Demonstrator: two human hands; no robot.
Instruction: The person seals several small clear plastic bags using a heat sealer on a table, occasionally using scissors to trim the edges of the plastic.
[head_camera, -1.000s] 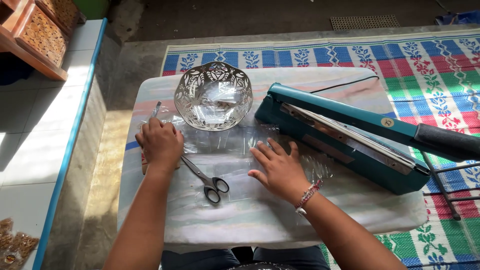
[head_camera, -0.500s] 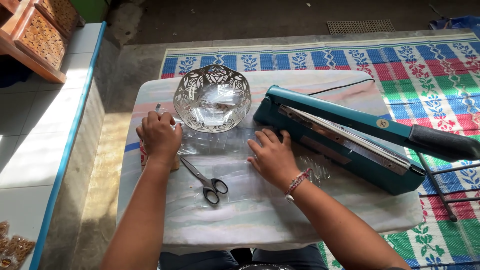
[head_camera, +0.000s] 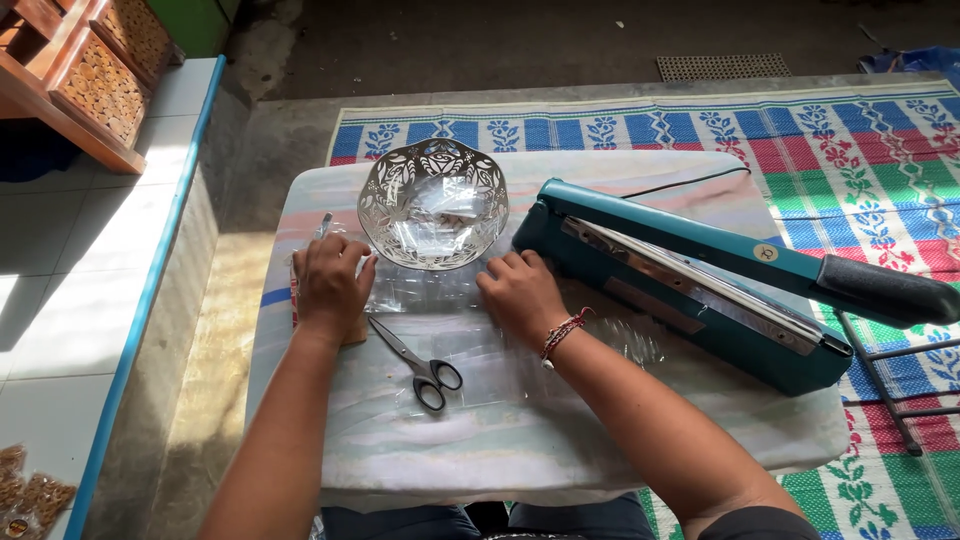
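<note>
A clear plastic sheet (head_camera: 440, 305) lies on the low table (head_camera: 560, 440), and both hands press flat on it. My left hand (head_camera: 330, 285) rests on its left side, next to a thin blade-like tool (head_camera: 323, 226). Just in front of the teal heat sealer (head_camera: 690, 285), my right hand (head_camera: 522, 293) lies on the sheet's right part. A perforated silver bowl (head_camera: 433, 215) wrapped in clear plastic stands just beyond both hands. Black-handled scissors (head_camera: 420, 362) lie shut between my forearms.
The sealer's arm is raised, its black handle (head_camera: 885, 290) jutting past the table's right edge. A patterned woven mat (head_camera: 850, 150) covers the floor. Carved wooden furniture (head_camera: 85, 60) stands at far left on white tiles. A metal rack leg (head_camera: 885, 395) sits at right.
My right hand has slid forward and left along the plastic, from the table's middle up towards the bowl and the sealer's near end. My left hand has stayed where it was.
</note>
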